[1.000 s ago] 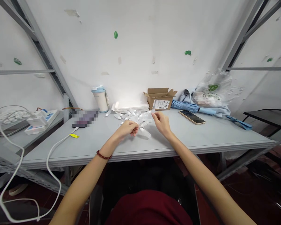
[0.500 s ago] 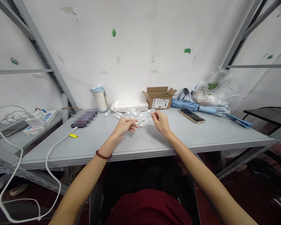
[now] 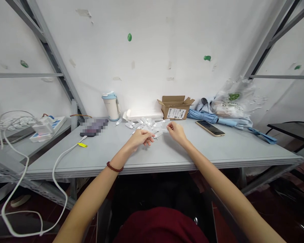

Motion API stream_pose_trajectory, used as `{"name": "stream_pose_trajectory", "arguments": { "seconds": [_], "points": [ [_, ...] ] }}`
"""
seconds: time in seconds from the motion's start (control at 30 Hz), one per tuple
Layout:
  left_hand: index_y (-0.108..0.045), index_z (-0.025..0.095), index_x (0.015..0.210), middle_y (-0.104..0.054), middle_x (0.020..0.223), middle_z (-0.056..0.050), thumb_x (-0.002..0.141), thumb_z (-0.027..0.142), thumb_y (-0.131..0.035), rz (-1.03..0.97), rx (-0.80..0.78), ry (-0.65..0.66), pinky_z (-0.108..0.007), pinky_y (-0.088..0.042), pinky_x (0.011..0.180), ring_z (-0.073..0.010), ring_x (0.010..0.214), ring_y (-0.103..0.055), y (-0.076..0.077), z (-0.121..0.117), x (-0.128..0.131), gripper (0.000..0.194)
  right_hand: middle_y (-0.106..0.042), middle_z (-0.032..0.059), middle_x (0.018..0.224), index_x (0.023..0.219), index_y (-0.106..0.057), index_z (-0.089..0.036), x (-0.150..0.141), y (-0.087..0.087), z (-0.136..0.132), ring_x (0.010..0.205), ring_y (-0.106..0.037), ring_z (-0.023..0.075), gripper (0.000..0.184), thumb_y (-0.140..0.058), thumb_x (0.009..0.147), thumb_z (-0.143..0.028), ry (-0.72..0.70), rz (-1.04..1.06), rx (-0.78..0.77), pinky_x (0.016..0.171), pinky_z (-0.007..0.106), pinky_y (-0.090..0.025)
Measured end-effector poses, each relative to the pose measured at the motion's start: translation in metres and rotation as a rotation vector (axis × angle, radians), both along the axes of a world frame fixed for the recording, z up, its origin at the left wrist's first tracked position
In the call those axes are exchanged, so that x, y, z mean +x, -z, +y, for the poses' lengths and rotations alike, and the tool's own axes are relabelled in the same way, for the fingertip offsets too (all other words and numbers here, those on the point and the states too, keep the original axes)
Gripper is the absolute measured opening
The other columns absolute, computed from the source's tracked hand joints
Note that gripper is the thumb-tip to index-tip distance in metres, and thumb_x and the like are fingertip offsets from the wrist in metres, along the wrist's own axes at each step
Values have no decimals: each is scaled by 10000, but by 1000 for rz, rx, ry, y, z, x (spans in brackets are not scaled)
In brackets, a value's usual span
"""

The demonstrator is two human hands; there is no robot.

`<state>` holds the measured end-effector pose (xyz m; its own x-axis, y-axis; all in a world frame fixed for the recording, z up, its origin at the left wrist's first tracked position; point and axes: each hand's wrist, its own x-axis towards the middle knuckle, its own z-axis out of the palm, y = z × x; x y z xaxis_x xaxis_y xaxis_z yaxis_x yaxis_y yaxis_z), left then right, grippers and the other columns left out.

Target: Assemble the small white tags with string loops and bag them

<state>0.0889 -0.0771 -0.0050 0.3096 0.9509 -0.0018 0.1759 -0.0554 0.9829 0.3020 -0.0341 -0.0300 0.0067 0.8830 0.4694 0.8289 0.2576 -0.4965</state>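
A loose pile of small white pieces in clear plastic (image 3: 148, 123) lies on the grey table behind my hands. My left hand (image 3: 140, 138) is at the near left side of the pile, thumb and fingers pinched together. What it holds, if anything, is too small to make out. On the right, my right hand (image 3: 176, 132) is closed in a pinch, with a small clear plastic piece (image 3: 162, 130) at its fingertips, reaching toward my left hand. A red bead bracelet (image 3: 115, 167) circles my left wrist.
Behind the pile are flat white boxes (image 3: 143, 114) and an open cardboard box (image 3: 176, 108). A tumbler (image 3: 111, 106) and a charging phone (image 3: 94, 127) stand left. Rightward lie another phone (image 3: 209, 128), a blue umbrella (image 3: 205, 116) and a plastic bag (image 3: 230, 103).
The view has shifted slightly, moving the scene to the right. My right hand is a little lower, and the clear piece at its fingertips now shows between my hands.
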Motion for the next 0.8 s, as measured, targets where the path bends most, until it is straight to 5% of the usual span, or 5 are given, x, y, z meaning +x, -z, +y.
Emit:
{"name": "stream_pose_trajectory", "arguments": {
  "seconds": [0.27,0.47,0.8],
  "points": [
    [-705,124,745,-653,661,-42,732,305,-639,-14,-13,-6,-219,-366,485,-89,505,-543,-4,-5,1,193,-601,137,1236,1171,-595,-148,-6,-6,68,1148,-503,271,462,-423,776,18,32,-293,-119,905,353,-387],
    [-702,129,739,-653,654,-37,733,281,-627,-20,-26,-20,-219,-368,489,-90,509,-545,-5,-4,2,169,-559,144,1307,1230,-578,-168,2,8,74,1232,-411,351,486,-428,797,-7,73,-318,-160,971,513,-314],
    [-674,126,708,-676,719,-54,756,300,-590,45,20,-14,-217,-382,498,-91,528,-554,-5,-4,4,199,-669,154,1122,1115,-649,-106,34,4,75,1043,-601,251,319,-465,861,-160,128,-170,-249,825,295,-431]
  ]
}}
